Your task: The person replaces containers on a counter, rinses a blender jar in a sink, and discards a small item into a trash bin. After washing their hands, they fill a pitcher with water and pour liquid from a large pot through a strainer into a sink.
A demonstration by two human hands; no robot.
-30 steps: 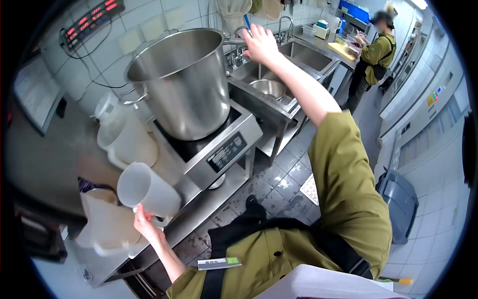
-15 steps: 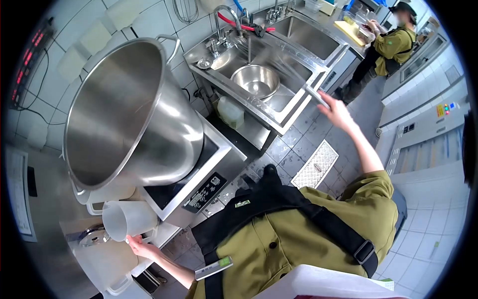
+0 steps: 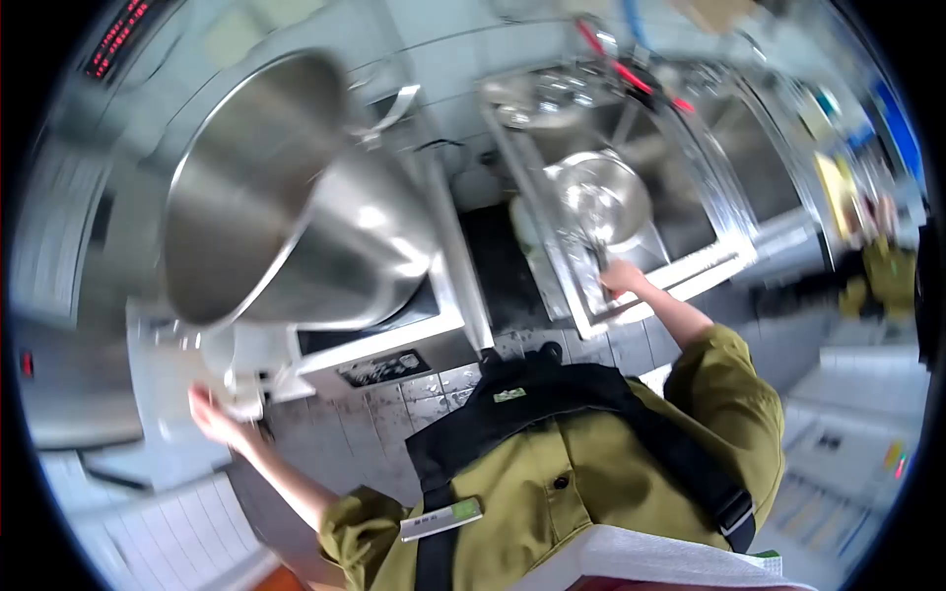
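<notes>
My right hand (image 3: pixel 626 279) is closed around the handle of a whisk (image 3: pixel 600 254) at the near edge of the sink. The whisk's wire end is blurred and reaches into a round steel pot (image 3: pixel 631 202) standing in the basin (image 3: pixel 680 197). On the left, my left hand (image 3: pixel 212 416) is smeared by motion beside translucent plastic jugs (image 3: pixel 235 353). Whether its fingers touch a jug cannot be made out.
A very large steel stockpot (image 3: pixel 370 251) stands tilted in view on an induction cooker (image 3: pixel 379 367), between my hands. A red hose (image 3: pixel 626 71) hangs over the sink's divider. At far right, a co-worker (image 3: pixel 887 276) stands by a counter.
My right hand has brought the whisk from above the sink's front edge down into the steel pot. My left hand has come away from the jug it was touching. The view has turned.
</notes>
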